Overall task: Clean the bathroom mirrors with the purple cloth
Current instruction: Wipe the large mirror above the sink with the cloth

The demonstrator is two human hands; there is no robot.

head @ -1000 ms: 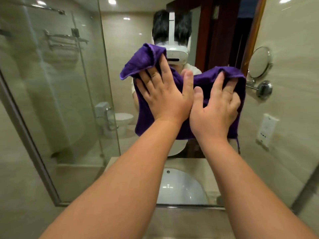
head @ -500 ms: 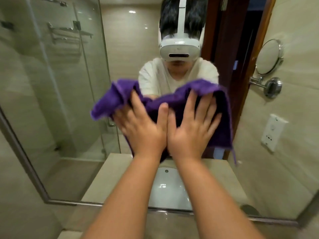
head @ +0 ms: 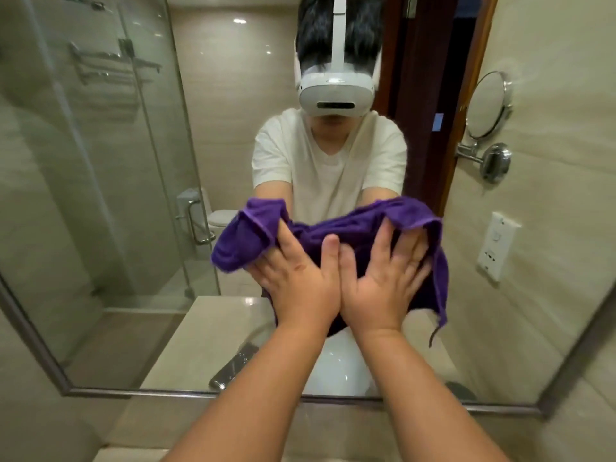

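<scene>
A purple cloth is spread against the large wall mirror, in its lower middle part. My left hand presses flat on the cloth's left half, fingers straight and partly under a fold. My right hand presses flat on the right half, fingers spread. The two thumbs lie side by side. The cloth's right edge hangs down loose with a thread. The mirror reflects a person in a white shirt and headset.
The mirror's metal frame runs along the bottom. A small round mirror on a chrome arm and a white socket plate are on the right wall. Reflected are a glass shower, a basin, a countertop and a dark phone-like object.
Both hands slid the cloth down the mirror, from head height to the lower part near the frame. The reflected person's head and chest became uncovered.
</scene>
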